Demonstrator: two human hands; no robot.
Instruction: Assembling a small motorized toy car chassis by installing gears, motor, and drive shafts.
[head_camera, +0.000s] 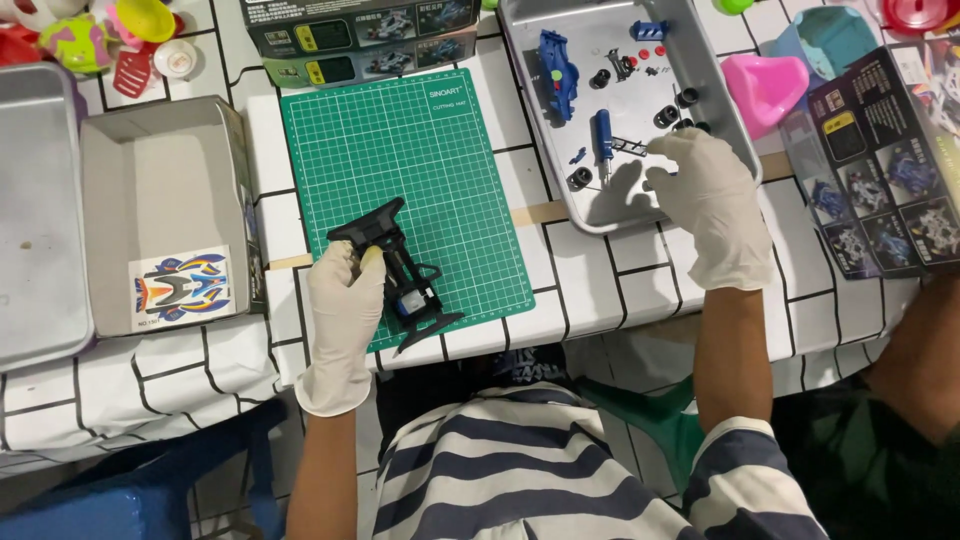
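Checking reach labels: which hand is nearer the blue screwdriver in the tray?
Right. The right hand is in the metal tray, just beside the blue screwdriver. The left hand holds the black toy-car chassis over the green mat.

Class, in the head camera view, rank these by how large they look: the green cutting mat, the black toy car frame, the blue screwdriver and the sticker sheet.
1. Green cutting mat
2. Black toy car frame, though lifted nearer the camera
3. Sticker sheet, not far behind the frame
4. Blue screwdriver
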